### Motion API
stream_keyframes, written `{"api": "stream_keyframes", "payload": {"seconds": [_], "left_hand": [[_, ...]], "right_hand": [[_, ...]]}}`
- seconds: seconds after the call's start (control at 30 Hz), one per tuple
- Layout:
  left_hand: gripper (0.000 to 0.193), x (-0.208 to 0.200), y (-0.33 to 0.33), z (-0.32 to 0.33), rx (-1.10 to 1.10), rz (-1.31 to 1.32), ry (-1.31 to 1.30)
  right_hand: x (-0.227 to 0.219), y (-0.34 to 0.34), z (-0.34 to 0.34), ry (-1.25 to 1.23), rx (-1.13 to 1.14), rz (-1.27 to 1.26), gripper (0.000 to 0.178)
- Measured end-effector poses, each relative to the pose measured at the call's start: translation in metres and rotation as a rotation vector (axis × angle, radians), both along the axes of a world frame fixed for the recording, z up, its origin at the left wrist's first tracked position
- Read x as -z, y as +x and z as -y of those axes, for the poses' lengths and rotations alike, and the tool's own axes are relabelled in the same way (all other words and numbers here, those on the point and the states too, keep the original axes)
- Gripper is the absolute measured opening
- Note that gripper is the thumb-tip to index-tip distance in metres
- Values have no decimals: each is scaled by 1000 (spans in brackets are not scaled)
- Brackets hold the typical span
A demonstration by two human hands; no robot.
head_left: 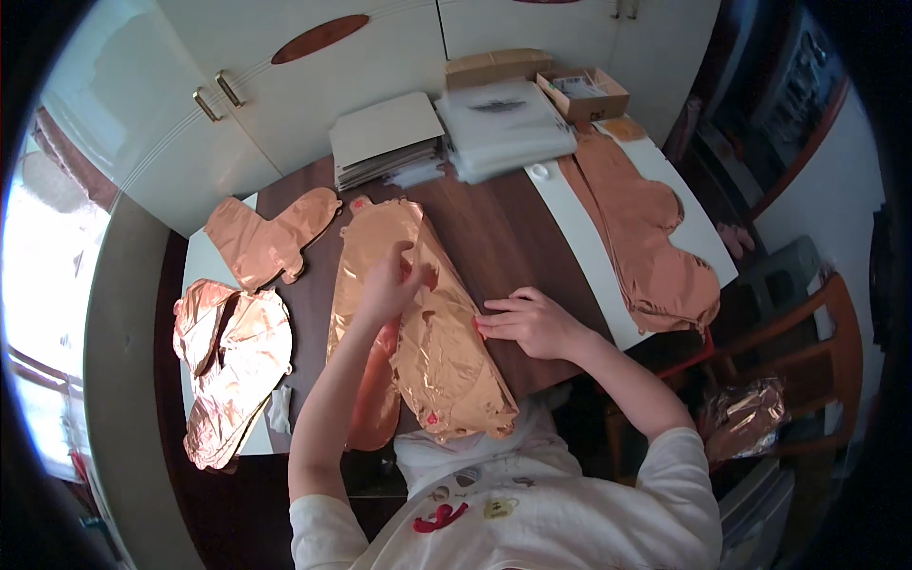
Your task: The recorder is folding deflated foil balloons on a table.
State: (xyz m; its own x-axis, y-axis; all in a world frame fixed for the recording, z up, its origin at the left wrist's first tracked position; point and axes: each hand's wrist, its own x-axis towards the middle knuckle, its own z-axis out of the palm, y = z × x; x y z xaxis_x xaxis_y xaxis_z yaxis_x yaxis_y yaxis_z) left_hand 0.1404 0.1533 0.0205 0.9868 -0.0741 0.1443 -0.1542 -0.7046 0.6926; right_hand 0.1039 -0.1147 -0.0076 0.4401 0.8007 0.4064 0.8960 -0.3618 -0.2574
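A long copper-coloured flat foil balloon point(446, 351) lies on the table in front of me, its near end reaching the table's front edge. My left hand point(391, 285) is over its upper middle, fingers curled at a raised fold of the foil; the fingertips are partly hidden. My right hand point(534, 323) rests at the balloon's right edge, fingers stretched out and touching it. Beneath its left side, a smoother reddish-copper foil piece point(375, 408) shows, hanging over the front edge.
More flat foil balloons lie at the far left point(266, 237), near left point(242, 342) and right point(646, 247). At the back stand stacked grey cards point(388, 133), clear plastic bags point(503, 123) and a small cardboard box point(594, 93). A wooden chair point(836, 332) stands at right.
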Motion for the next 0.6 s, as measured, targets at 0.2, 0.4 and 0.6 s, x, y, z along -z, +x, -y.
{"api": "stream_keyframes", "payload": {"seconds": [0.2,0.4,0.6], "left_hand": [[41,-14,38,15,-148,-76,115],[32,9,55,6,-125,-157,87],[26,23,55,5,-89,51,139]], "right_hand": [[-4,-1,-3,-17,7,4,29],[-4,-3,-2,-7,12,-8,28],[-6,-3,-1,-20,23,-83,38]]}}
